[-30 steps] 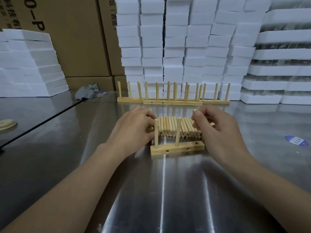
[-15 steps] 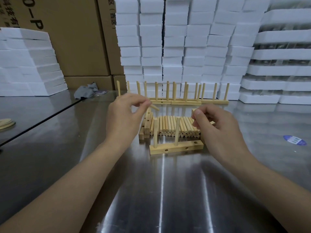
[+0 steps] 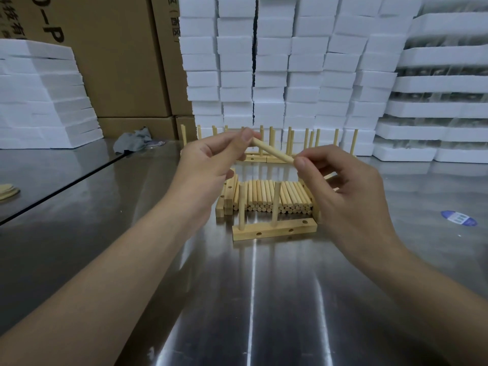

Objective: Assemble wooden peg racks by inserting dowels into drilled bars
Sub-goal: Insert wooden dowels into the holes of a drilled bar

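The left hand [image 3: 211, 165] and right hand [image 3: 343, 191] each pinch an end of one pale round wooden dowel [image 3: 272, 151], slanted above the light drilled wooden bar [image 3: 274, 231]; next it likely needs uprighting over the empty right-end hole [image 3: 305, 222].

Left hand [image 3: 211, 159], right hand [image 3: 343, 186] pinch dowel [image 3: 272, 152] ends.

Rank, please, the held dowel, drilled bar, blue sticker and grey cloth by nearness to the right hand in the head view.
1. held dowel, in the right hand
2. drilled bar, below it
3. blue sticker, rightward
4. grey cloth, far left
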`<action>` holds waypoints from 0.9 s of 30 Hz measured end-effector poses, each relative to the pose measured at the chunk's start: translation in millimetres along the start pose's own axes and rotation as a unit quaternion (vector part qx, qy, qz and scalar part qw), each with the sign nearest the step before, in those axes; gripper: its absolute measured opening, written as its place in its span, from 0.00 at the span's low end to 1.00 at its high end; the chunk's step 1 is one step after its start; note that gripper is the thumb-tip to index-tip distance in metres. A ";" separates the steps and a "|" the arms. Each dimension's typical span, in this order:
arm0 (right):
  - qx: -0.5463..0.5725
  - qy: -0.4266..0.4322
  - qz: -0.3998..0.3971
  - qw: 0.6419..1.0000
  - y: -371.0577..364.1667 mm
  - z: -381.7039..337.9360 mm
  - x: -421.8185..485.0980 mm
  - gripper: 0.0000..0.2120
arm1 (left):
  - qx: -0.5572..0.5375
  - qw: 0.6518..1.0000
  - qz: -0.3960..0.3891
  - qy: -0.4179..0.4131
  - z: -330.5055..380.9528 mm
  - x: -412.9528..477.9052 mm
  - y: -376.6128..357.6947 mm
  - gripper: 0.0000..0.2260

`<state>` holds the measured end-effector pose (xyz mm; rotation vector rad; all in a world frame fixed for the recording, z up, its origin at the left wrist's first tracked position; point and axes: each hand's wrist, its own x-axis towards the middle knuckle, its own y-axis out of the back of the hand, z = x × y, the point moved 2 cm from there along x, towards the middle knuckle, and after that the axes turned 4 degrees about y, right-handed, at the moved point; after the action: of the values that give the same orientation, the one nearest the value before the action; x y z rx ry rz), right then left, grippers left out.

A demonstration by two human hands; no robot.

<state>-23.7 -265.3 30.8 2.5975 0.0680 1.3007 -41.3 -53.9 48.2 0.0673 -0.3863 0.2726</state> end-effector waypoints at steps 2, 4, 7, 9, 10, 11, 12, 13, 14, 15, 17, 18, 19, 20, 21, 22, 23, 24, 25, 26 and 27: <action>0.002 -0.007 -0.016 1.000 -0.9 -0.6 0.0 0.04 | 0.004 1.000 -0.004 -0.004 0.4 0.0 0.2 0.13; -0.006 -0.013 -0.039 0.999 -2.1 -0.5 0.0 0.06 | 0.019 0.999 -0.025 -0.025 0.4 -0.8 -1.7 0.12; -0.053 -0.009 -0.037 0.998 -0.4 3.2 1.7 0.06 | 0.046 0.996 -0.053 -0.047 2.6 -4.4 -8.5 0.12; -0.041 -0.043 -0.014 0.998 3.8 9.4 6.2 0.05 | 0.108 0.990 -0.068 -0.059 2.9 -4.5 -9.7 0.15; -0.017 -0.070 -0.004 0.997 6.3 13.1 8.7 0.05 | 0.149 0.984 -0.078 -0.063 2.3 -3.8 -8.6 0.16; 0.010 -0.098 0.003 0.995 8.9 16.7 11.0 0.05 | 0.182 0.978 -0.088 -0.060 1.0 -3.1 -7.1 0.18; 0.029 -0.122 0.006 0.992 11.2 19.7 13.0 0.05 | 0.206 0.972 -0.100 -0.052 -0.4 -2.9 -5.3 0.19; 0.039 -0.140 0.004 0.989 13.0 22.1 14.3 0.05 | 0.227 0.966 -0.118 -0.041 -2.8 -3.0 -4.6 0.20; 0.039 -0.152 -0.001 0.988 14.1 24.2 14.9 0.05 | 0.247 0.959 -0.138 -0.030 -5.5 -3.7 -4.5 0.22; 0.034 -0.160 -0.008 0.986 14.9 25.7 15.2 0.05 | 0.263 0.952 -0.158 -0.020 -9.1 -4.7 -5.8 0.23; 0.015 -0.167 -0.021 0.986 15.2 27.8 15.1 0.05 | 0.282 0.942 -0.179 -0.012 -15.6 -5.9 -8.7 0.23; 0.004 -0.169 -0.028 0.985 15.0 28.6 15.1 0.05 | 0.292 0.939 -0.182 -0.014 -18.2 -6.2 -9.8 0.22; -0.008 -0.169 -0.038 0.985 14.8 29.3 14.7 0.05 | 0.299 0.937 -0.182 -0.019 -20.1 -6.4 -10.6 0.21; -0.020 -0.168 -0.049 0.984 14.5 29.9 14.3 0.05 | 0.302 0.936 -0.179 -0.022 -21.2 -6.5 -10.9 0.19; -0.031 -0.169 -0.059 0.983 14.2 30.4 13.7 0.05 | 0.303 0.937 -0.174 -0.023 -21.8 -6.1 -10.6 0.16; -0.036 -0.172 -0.069 0.982 13.8 31.0 13.2 0.05 | 0.302 0.938 -0.171 -0.020 -21.7 -5.5 -9.6 0.13; -0.036 -0.176 -0.078 0.981 13.4 31.5 12.7 0.04 | 0.298 0.939 -0.171 -0.012 -21.1 -4.5 -8.5 0.10; -0.038 -0.179 -0.086 0.979 13.0 32.0 12.3 0.04 | 0.296 0.939 -0.176 -0.005 -19.9 -3.9 -6.6 0.08; -0.046 -0.178 -0.094 0.978 12.4 32.1 12.1 0.04 | 0.298 0.936 -0.184 0.000 -18.4 -3.0 -4.7 0.06; -0.056 -0.175 -0.104 0.978 11.9 32.3 11.8 0.04 | 0.306 0.932 -0.194 0.001 -16.5 -2.1 -2.4 0.05; -0.066 -0.171 -0.114 0.977 11.2 32.6 11.4 0.04 | 0.311 0.928 -0.206 0.005 -14.4 -1.4 -0.1 0.03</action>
<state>8.4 -280.7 23.5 2.5679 0.2058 0.7459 -37.2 -52.7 34.3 0.7643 -0.2553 -0.0317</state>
